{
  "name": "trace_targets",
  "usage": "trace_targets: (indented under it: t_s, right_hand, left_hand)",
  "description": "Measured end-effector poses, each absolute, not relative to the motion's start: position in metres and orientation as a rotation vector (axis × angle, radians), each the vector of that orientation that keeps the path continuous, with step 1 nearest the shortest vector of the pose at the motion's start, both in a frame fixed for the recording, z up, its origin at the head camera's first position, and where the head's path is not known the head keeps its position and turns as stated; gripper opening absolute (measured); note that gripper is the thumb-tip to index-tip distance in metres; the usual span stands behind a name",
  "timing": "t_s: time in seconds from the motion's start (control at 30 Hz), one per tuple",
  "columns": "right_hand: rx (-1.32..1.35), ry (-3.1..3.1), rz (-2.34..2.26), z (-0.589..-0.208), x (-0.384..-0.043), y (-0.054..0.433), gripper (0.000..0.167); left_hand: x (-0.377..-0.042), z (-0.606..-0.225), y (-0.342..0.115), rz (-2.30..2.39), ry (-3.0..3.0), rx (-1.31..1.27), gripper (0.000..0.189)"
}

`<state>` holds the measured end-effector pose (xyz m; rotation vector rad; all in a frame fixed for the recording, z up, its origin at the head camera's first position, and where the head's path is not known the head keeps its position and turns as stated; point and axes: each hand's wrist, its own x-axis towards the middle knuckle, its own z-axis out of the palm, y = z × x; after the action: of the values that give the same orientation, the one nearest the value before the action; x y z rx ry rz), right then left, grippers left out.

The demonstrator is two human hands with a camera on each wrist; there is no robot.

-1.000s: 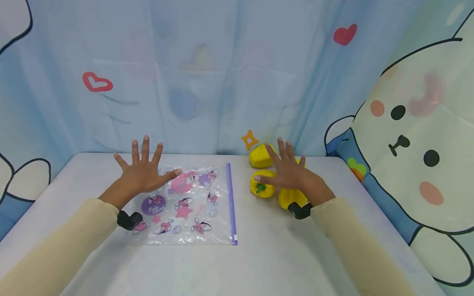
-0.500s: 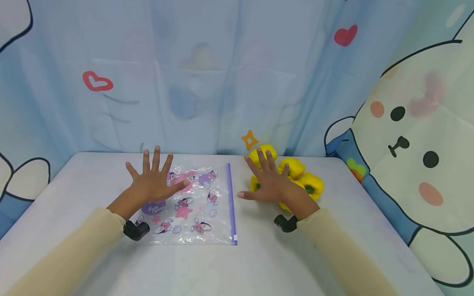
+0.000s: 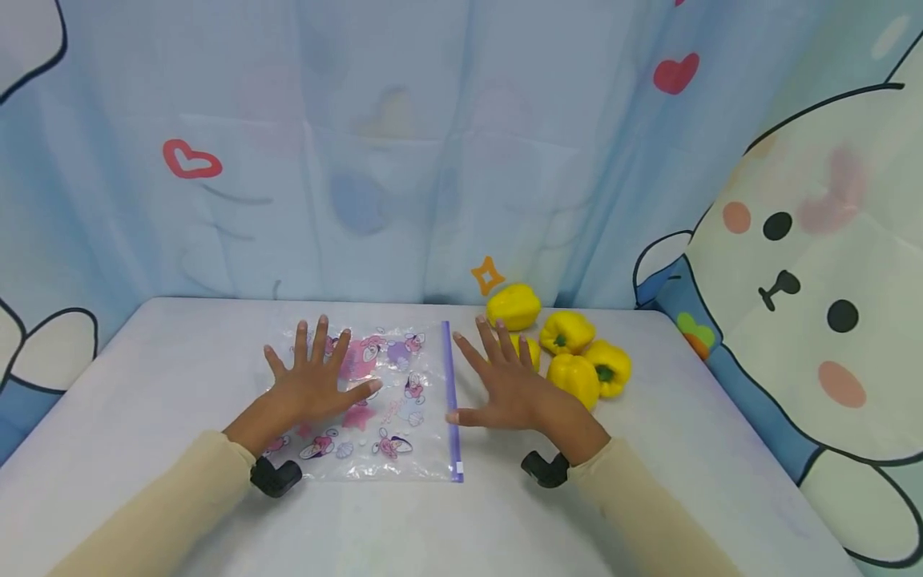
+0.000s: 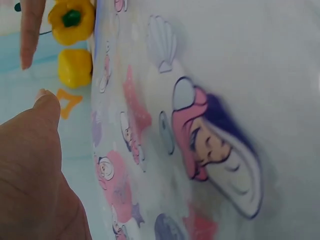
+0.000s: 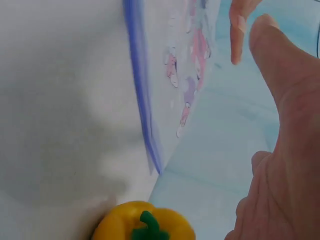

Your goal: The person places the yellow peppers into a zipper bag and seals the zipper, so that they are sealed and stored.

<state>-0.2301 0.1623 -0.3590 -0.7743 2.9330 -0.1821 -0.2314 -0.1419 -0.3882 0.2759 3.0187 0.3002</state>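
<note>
A clear zip bag (image 3: pixel 425 457) printed with pink and purple cartoon figures lies flat, its purple slider strip (image 3: pixel 451 385) along the right side. Over the bag's left part my left hand (image 3: pixel 306 393) hovers with fingers spread, holding nothing. My right hand (image 3: pixel 512 393), fingers also spread and holding nothing, is between the strip and a group of yellow bell peppers; its thumb overlaps the strip in the head view. One bell pepper (image 3: pixel 513 306) sits at the back, another (image 3: pixel 609 367) at the right with its green stem showing. My right fingers partly hide a nearer bell pepper (image 5: pixel 145 222).
A white table (image 3: pixel 404 529) carries everything. Behind it hangs a light blue curtain (image 3: pixel 360 160) with hearts and a large cartoon animal at the right. Each wrist wears a small black camera, such as the left one (image 3: pixel 276 478).
Both hands have moved nearer to me, the left one rightward and the right one leftward. More bell peppers now show beside my right hand. The bag and peppers stay put.
</note>
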Motion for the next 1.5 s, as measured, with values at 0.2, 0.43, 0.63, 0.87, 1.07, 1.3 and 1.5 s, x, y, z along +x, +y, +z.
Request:
trace_targets:
  t_s: [0.2, 0.43, 0.63, 0.87, 1.07, 1.3, 1.5]
  right_hand:
    - [-0.807, 2.917, -0.179, -0.365, -0.221, 0.158, 0.113]
    - [-0.803, 2.88, -0.212, -0.372, -0.221, 0.155, 0.112]
    - [-0.871, 2.832, -0.277, -0.381, -0.224, 0.155, 0.111]
    - [-0.851, 2.778, -0.337, -0.387, -0.223, 0.154, 0.111]
    - [-0.817, 2.752, -0.293, -0.391, -0.222, 0.154, 0.111]
    - [-0.716, 2.693, -0.334, -0.395, -0.221, 0.156, 0.109]
    - [-0.658, 2.665, -0.321, -0.397, -0.221, 0.157, 0.106]
  left_hand:
    - [-0.229, -0.397, -0.138, 0.325, 3.004, 0.286, 0.107]
    - [-0.229, -0.4, -0.134, 0.378, 2.99, 0.312, 0.108]
    - [-0.226, -0.401, -0.127, 0.354, 2.982, 0.338, 0.106]
    - [-0.219, -0.408, -0.118, 0.313, 2.994, 0.46, 0.103]
    - [-0.213, -0.408, -0.109, 0.337, 2.935, 0.508, 0.1]
    - [-0.21, -0.41, -0.106, 0.34, 2.898, 0.497, 0.101]
    - [-0.208, -0.409, -0.106, 0.368, 2.834, 0.473, 0.102]
